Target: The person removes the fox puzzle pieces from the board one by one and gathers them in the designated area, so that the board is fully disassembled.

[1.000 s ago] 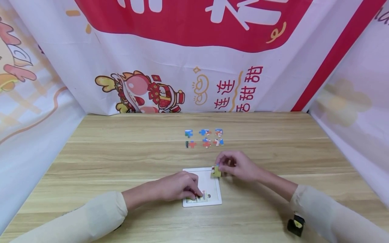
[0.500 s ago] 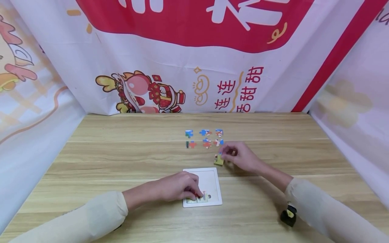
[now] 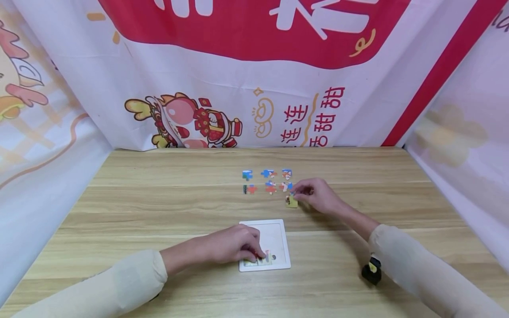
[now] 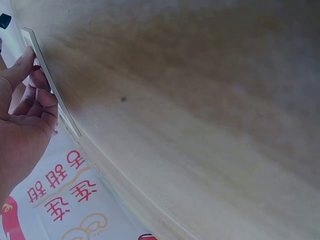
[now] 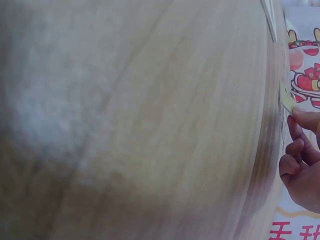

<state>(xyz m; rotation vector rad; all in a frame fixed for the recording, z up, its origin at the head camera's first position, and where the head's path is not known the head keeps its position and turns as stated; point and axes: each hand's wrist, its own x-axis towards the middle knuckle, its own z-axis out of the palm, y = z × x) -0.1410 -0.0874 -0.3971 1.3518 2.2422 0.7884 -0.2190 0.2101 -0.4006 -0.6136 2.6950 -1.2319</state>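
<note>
My right hand (image 3: pixel 316 194) pinches a yellow puzzle piece (image 3: pixel 292 202) by its upper right edge, just in front of the laid-out pieces. In the right wrist view, thumb and fingers grip that yellow piece (image 5: pixel 287 101) at the frame's right side. My left hand (image 3: pixel 234 243) rests its fingertips on joined puzzle pieces (image 3: pixel 267 259) along the near side of a white puzzle tray (image 3: pixel 284 238). Part of those pieces is hidden under the fingers. The left wrist view shows the left hand (image 4: pixel 30 110) with bent fingers against the tray, seen edge-on (image 4: pixel 52 82).
Several loose blue, red and white puzzle pieces (image 3: pixel 270 187) lie in two rows beyond the tray. They sit on a wood-grain table (image 3: pixel 167 194). A printed cloth (image 3: pixel 222 75) hangs behind the table's far edge, with more cloth at both sides.
My right hand has carried the yellow puzzle piece from the tray's far right corner away towards the loose pieces and slightly right. The left hand stays in place on the tray.
</note>
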